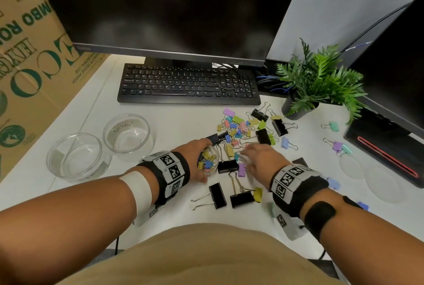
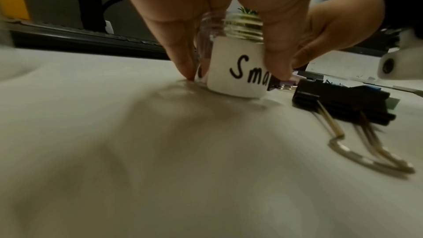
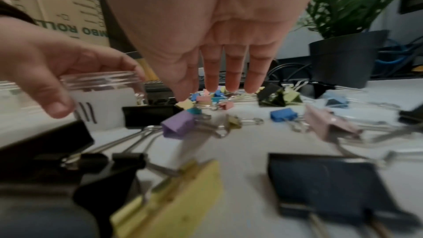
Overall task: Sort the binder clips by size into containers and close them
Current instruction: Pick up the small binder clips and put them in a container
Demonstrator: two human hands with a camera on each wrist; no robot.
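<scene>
My left hand (image 1: pixel 194 160) grips a small clear jar (image 1: pixel 208 161) that stands on the white desk (image 1: pixel 174 124) and holds several small coloured clips. Its white label (image 2: pixel 238 71) reads "Sma". My right hand (image 1: pixel 252 155) is just right of the jar, fingers (image 3: pixel 230 73) straight and pointing down onto the pile of mixed coloured and black binder clips (image 1: pixel 238 132); it holds nothing that I can see. Large black clips (image 1: pixel 218 195) lie in front of both hands. Two empty clear bowls stand at the left, one unmarked (image 1: pixel 76 158) and one (image 1: pixel 127 134) marked "Large".
A black keyboard (image 1: pixel 188 85) and a monitor (image 1: pixel 174 9) stand behind the pile. A potted plant (image 1: pixel 319 82) and a second monitor's base (image 1: pixel 385 147) are on the right, with clear lids (image 1: pixel 383 185) near them. A cardboard box (image 1: pixel 29 55) walls the left side.
</scene>
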